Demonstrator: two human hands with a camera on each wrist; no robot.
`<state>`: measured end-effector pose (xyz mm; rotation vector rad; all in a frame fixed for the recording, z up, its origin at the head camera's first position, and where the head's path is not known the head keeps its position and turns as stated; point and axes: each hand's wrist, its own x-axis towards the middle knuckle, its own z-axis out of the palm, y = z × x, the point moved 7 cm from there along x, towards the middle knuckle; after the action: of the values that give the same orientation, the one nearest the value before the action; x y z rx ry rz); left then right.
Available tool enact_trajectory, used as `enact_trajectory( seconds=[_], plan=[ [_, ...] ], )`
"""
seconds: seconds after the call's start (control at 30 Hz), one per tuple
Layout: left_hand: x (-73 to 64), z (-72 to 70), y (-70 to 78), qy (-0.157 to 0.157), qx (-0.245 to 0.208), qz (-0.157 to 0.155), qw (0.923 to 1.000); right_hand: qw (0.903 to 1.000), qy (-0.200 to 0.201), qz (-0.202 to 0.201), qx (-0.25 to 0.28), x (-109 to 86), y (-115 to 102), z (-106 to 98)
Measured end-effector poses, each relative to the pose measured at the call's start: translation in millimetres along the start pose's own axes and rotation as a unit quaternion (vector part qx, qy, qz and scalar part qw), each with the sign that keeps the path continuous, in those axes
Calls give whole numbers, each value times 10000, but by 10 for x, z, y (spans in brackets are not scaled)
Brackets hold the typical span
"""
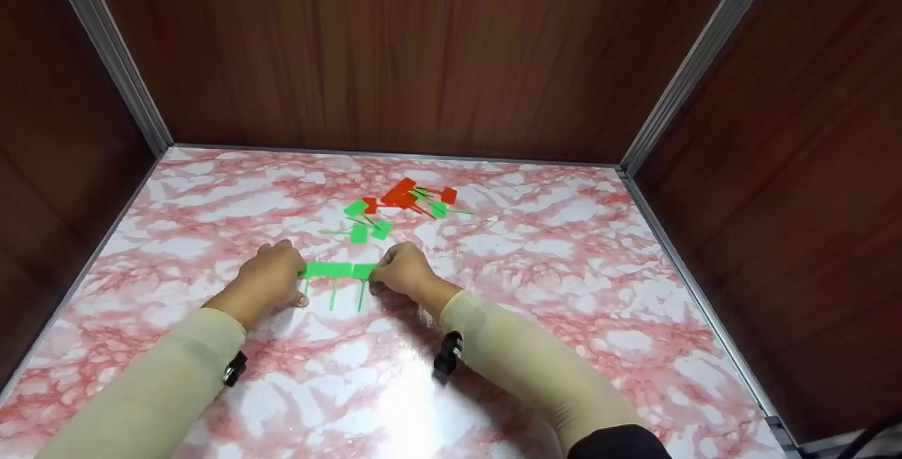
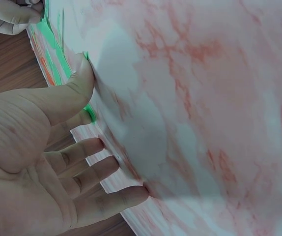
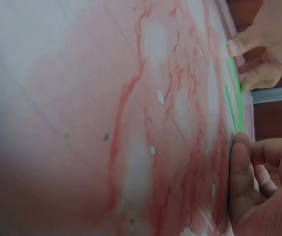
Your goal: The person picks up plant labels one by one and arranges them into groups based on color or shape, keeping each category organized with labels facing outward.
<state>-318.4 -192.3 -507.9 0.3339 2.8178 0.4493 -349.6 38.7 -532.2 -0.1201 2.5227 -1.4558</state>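
Observation:
Three green T-shaped plastic tags, flat heads with thin stems, lie side by side in a row (image 1: 329, 269), stems toward me. At the row's left end is my left hand (image 1: 271, 277), palm facing inward; its index fingertip touches the green head (image 2: 90, 113). The left thumb rests lower, by a stem, and the other fingers extend along the table in the left wrist view. My right hand (image 1: 406, 270) pinches the rightmost green tag (image 1: 363, 271) at its right edge between thumb and bent index finger. The fingers partly cover both ends of the row.
Beyond the hands lies a loose scatter of red tags (image 1: 400, 194) and green tags (image 1: 359, 233), some overlapping. The red-and-white marbled tabletop (image 1: 564, 268) is bounded by brown wood-grain panels (image 1: 394, 50) with metal corner strips (image 1: 694, 57).

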Motion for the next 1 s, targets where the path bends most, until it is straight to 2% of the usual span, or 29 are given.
enact_trajectory(
  seconds=[0.27, 0.67, 1.0],
  plan=[
    [9, -14, 11, 99, -14, 10, 9999, 9990, -215, 144, 362, 1, 26, 6],
    [-1, -23, -5, 145, 82, 78, 9998, 9987, -289, 150, 380, 9, 12, 40],
    [17, -3, -6, -25, 56, -31, 10000, 9980, -396, 108, 483, 10, 19, 22]
  ],
)
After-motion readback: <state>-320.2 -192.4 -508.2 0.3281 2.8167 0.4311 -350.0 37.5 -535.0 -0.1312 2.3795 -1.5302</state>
